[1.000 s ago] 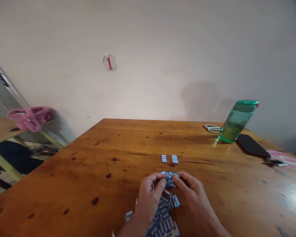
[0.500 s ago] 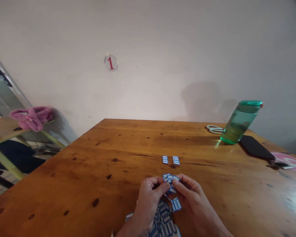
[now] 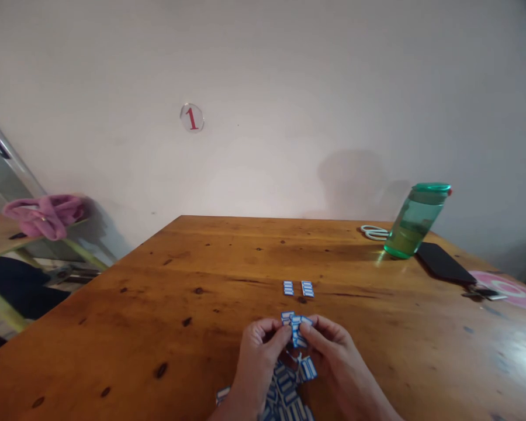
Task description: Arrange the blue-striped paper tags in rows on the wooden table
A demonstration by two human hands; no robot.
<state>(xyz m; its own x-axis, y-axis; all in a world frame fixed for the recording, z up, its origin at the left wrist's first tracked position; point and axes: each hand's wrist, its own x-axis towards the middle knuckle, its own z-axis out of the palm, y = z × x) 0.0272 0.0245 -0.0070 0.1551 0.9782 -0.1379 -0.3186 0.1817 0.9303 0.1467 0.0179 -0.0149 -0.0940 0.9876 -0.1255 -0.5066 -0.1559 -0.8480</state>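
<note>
Between both hands, just above the table, are several small blue-and-white striped cards (image 3: 296, 330), fanned and overlapping. My left hand (image 3: 263, 348) pinches their left side between thumb and fingers. Thumb and fingers of my right hand (image 3: 331, 348) are closed on the right side. Below my wrists lies a loose pile of the same striped cards (image 3: 284, 392), partly hidden by my left forearm. One card (image 3: 308, 369) rests at the pile's upper right. Farther off, two small card stacks or single cards, a left one (image 3: 288, 287) and a right one (image 3: 307, 289), lie side by side.
On the wooden table (image 3: 228, 251), a green bottle (image 3: 416, 221) stands at the back right. Beside it are a white cable (image 3: 374, 233), a black phone-like slab (image 3: 445, 263), keys (image 3: 482, 292) and a pink disc (image 3: 515, 289). Pink cloth (image 3: 48, 215) lies on another table at left.
The cards between my hands have shifted, with a left group now sitting slightly apart from the rest. The whole view has moved a little; the cards on the table look unchanged.
</note>
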